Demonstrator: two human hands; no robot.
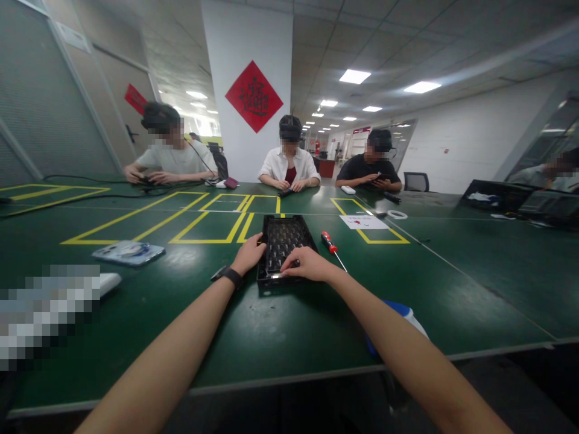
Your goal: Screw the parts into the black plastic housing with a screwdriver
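Observation:
A shallow black case (284,278) lies on the green table in front of me, with rows of small metallic pieces inside. My left hand (249,254) grips the case's left side, thumb on the rim; a dark watch is on that wrist. Over the near end of the case, my right hand (307,265) is closed in a pinch. Whatever its fingertips hold, if anything, is too small to make out. To the right of the case rests a screwdriver (329,243) with a red and black handle, its shaft pointing toward my right forearm.
A patterned phone-like object (129,252) lies at left. A blue and white object (398,310) is partly behind my right forearm. A paper sheet (364,222) and white ring (397,214) lie farther right. Yellow tape marks the table (190,325); several people sit around it.

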